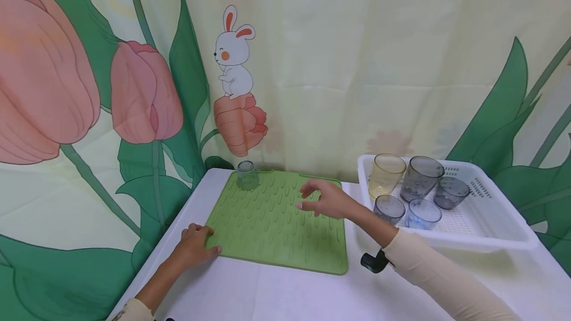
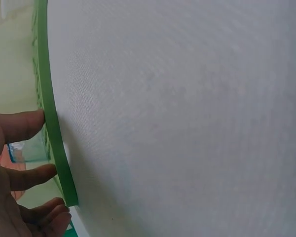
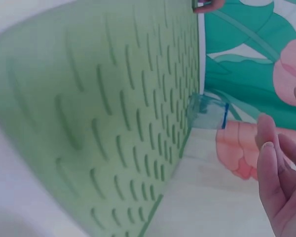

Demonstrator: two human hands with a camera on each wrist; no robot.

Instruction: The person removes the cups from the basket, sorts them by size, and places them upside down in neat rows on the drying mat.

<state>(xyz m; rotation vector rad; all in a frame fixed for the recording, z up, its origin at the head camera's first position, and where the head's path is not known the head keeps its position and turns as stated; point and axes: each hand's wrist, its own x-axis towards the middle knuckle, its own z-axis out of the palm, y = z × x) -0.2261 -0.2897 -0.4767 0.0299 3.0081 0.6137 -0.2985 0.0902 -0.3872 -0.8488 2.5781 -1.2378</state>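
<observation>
A green ridged mat lies on the white table. My left hand rests at its near left corner; in the left wrist view the fingertips touch the mat's edge. My right hand hovers over the right part of the mat, fingers loosely bent and holding nothing. A small bluish clear glass stands on the far left corner of the mat, away from both hands. In the right wrist view that glass shows a dark blue end facing away from the mat.
To the right stands a white plastic basket with a yellow glass, several grey glasses and a light blue glass. A patterned curtain hangs behind the table. A black device sits by the right wrist.
</observation>
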